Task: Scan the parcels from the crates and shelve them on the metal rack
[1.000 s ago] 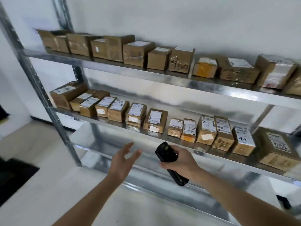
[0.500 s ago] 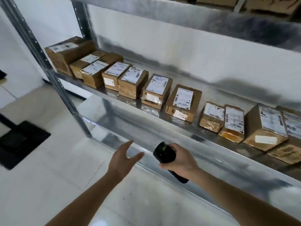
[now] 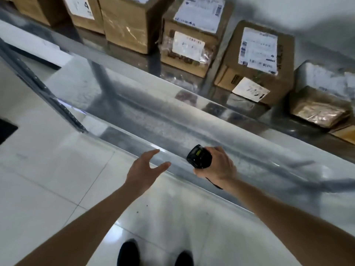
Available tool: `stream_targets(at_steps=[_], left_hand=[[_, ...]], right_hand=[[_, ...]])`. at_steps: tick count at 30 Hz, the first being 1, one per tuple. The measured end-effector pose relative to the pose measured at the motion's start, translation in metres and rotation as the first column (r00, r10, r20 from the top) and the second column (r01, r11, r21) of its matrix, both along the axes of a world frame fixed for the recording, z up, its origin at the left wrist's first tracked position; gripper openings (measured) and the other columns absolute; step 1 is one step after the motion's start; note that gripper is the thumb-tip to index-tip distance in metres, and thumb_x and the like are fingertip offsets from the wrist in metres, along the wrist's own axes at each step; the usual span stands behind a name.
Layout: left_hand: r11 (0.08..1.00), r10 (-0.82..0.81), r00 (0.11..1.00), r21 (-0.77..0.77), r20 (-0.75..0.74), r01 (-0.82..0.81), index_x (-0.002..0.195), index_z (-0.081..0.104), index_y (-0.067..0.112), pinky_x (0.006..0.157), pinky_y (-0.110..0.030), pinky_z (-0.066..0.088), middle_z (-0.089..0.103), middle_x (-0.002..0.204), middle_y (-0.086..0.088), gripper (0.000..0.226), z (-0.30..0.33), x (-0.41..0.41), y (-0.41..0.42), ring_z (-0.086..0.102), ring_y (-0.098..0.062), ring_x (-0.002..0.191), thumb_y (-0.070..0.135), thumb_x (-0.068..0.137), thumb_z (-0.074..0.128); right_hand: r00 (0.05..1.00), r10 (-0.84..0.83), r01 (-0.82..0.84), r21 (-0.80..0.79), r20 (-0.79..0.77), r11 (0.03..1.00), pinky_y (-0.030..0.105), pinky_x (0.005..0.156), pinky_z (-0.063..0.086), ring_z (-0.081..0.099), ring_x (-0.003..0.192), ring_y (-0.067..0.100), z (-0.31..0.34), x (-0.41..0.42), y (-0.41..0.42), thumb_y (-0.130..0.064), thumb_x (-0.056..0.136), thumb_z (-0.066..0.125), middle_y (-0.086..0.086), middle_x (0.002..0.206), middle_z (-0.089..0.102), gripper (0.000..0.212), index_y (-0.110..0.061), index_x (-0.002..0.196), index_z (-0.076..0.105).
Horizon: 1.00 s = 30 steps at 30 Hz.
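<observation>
Mostly brown cardboard parcels (image 3: 255, 60) bearing white labels, one taped glossy

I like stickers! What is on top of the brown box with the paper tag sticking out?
A white printed label covers most of the top of that box. Its words are too blurry to read. The box is closed, so whatever is inside stays hidden.

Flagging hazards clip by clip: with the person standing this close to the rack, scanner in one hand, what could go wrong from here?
1. The right hand holds the scanner just above the lower shelf; it might knock the metal.
2. The parcel with the loose note sits near the shelf edge; a bump could shift it.
3. The left hand is empty, so no parcel is ready.
</observation>
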<state>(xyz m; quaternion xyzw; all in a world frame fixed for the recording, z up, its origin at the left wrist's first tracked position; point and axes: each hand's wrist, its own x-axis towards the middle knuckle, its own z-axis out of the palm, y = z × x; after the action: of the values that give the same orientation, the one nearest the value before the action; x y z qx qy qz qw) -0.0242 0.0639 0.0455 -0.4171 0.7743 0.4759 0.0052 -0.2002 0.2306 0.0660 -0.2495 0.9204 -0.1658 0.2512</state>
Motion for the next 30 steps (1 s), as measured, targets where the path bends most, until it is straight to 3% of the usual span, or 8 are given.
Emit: stream_targets(at_steps=[5, 13, 21, 30], left_hand=[[0.999, -0.045, 0.999, 0.018, 0.011, 0.045, 0.138, 0.054, 0.031, 0.115, -0.034, 0.036, 0.052, 0.145, 0.008, 0.063, -0.063, -0.014, -0.012, 0.047, -0.013, 0.134, 0.061, 0.084, 0.067], [0.997, -0.034, 0.996, 0.067, 0.077, 0.029, 0.139, 0.053, 0.030, 0.113, -0.033, 0.037, 0.056, 0.140, 0.008, 0.062, -0.134, -0.025, -0.015, 0.049, -0.011, 0.132, 0.058, 0.086, 0.066], [0.997, -0.038, 0.995, 0.068, 0.092, 0.032, 0.141, 0.053, 0.029, 0.111, -0.030, 0.036, 0.056, 0.141, 0.010, 0.057, -0.160, -0.038, -0.019, 0.048, -0.009, 0.133, 0.055, 0.091, 0.062], [0.998, -0.027, 0.995, 0.064, 0.094, 0.021, 0.141, 0.053, 0.029, 0.112, -0.030, 0.035, 0.055, 0.142, 0.010, 0.056, -0.175, -0.050, -0.026, 0.047, -0.009, 0.134, 0.054, 0.092, 0.061]], right_hand=[[0.998, -0.053, 0.054, 0.024, -0.035, 0.998, 0.030, 0.075, 0.035, 0.061, 0.110, 0.025, -0.059, -0.026, -0.013, -0.039, 0.069, 0.090, -0.005, 0.122, 0.055, 0.065, -0.031, 0.128, 0.065], [0.982, -0.138, 0.142, 0.027, -0.128, 0.989, 0.037, 0.086, 0.049, 0.064, 0.116, 0.028, -0.117, -0.061, -0.035, -0.043, 0.069, 0.088, -0.004, 0.131, 0.056, 0.062, -0.034, 0.126, 0.065], [0.973, -0.101, 0.111, 0.040, -0.206, 0.993, 0.036, 0.079, 0.040, 0.059, 0.121, 0.030, -0.148, -0.087, -0.048, -0.052, 0.076, 0.085, -0.003, 0.133, 0.052, 0.070, -0.030, 0.136, 0.057], [0.971, -0.090, 0.116, 0.106, -0.222, 0.988, 0.042, 0.091, 0.050, 0.049, 0.132, 0.027, -0.173, -0.093, -0.059, -0.057, 0.079, 0.082, 0.001, 0.139, 0.045, 0.086, -0.024, 0.150, 0.046]])
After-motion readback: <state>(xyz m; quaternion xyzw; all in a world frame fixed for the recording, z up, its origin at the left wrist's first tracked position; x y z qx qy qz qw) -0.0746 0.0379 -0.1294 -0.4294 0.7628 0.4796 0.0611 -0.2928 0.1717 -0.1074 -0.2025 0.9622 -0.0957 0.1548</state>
